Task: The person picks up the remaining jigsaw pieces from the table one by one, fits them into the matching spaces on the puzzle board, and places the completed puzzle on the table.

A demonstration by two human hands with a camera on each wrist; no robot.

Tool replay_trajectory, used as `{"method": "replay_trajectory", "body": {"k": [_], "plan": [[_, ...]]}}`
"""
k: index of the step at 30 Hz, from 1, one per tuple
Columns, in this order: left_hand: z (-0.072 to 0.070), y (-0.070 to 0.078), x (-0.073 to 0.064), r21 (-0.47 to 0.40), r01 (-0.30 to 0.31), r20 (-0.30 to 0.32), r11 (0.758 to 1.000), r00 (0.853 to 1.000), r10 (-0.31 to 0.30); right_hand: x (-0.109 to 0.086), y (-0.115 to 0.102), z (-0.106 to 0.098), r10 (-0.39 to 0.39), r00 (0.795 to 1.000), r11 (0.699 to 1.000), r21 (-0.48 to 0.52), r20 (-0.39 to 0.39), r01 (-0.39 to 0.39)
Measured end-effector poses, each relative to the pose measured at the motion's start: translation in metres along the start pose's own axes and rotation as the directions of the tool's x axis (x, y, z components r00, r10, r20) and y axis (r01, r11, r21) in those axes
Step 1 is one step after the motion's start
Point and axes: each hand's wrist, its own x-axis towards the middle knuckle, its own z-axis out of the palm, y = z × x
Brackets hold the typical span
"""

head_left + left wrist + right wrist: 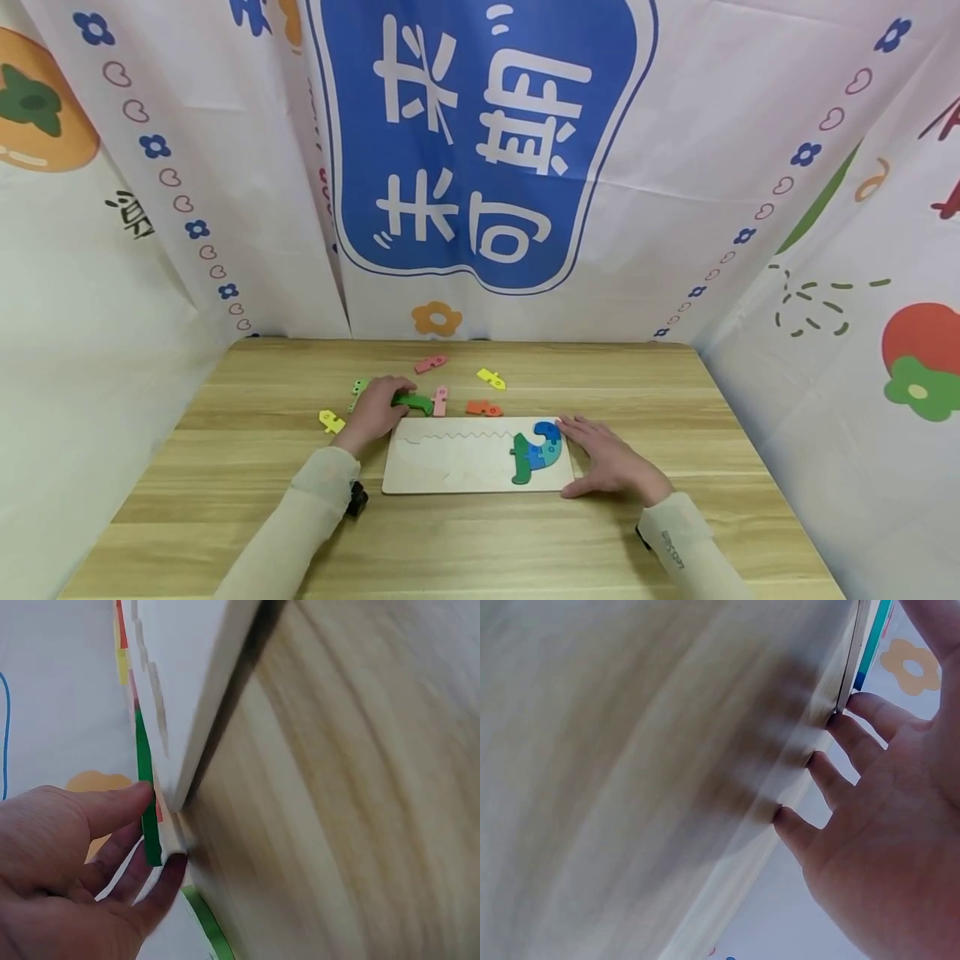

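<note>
A pale wooden puzzle board (pixel 457 467) lies on the table between both hands. Blue and teal pieces (pixel 548 446) and a dark green piece (pixel 521 462) fill its right end, the rest of its recess bare. At the board's far left corner, my left hand (pixel 380 408) pinches a green puzzle piece (pixel 414 404); in the left wrist view its thumb lies against the green face (pixel 146 750). My right hand (pixel 609 458) rests at the board's right edge, fingers spread, thumb by the near corner. In the right wrist view its fingertips (pixel 840 720) touch the table and board edge.
Beyond the board lie loose pieces: orange (pixel 483 408), light pink (pixel 440 401), darker pink (pixel 431 364) and yellow (pixel 491 379). Left of the left hand are another yellow piece (pixel 331 422) and a green piece with eyes (pixel 360 386). A printed curtain (pixel 637 250) hangs behind the table.
</note>
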Motion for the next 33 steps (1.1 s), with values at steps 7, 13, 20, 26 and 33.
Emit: {"method": "replay_trajectory", "body": {"k": [7,13,20,26,33], "plan": [[-0.004,0.003,0.002,-0.161,0.037,-0.030,0.986,0.999,-0.043,0.000,0.000,0.000,0.000,1.000,1.000,-0.001,0.000,0.000],[-0.007,0.004,0.001,-0.281,0.044,-0.066,0.959,0.996,-0.065,0.002,0.002,0.000,-0.001,1.000,1.000,-0.008,-0.001,0.001],[-0.004,0.005,0.001,-0.274,0.040,-0.078,0.961,0.995,-0.063,0.003,0.005,0.002,-0.005,1.000,1.000,-0.014,0.000,0.005],[-0.001,0.000,0.005,-0.129,-0.001,-0.018,0.992,1.000,-0.001,0.003,0.005,0.001,-0.003,1.000,1.000,-0.013,-0.001,0.003],[0.004,0.001,0.010,0.024,-0.002,0.054,1.000,0.999,0.001,0.002,0.004,0.001,-0.001,1.000,1.000,-0.007,-0.001,0.001]]}}
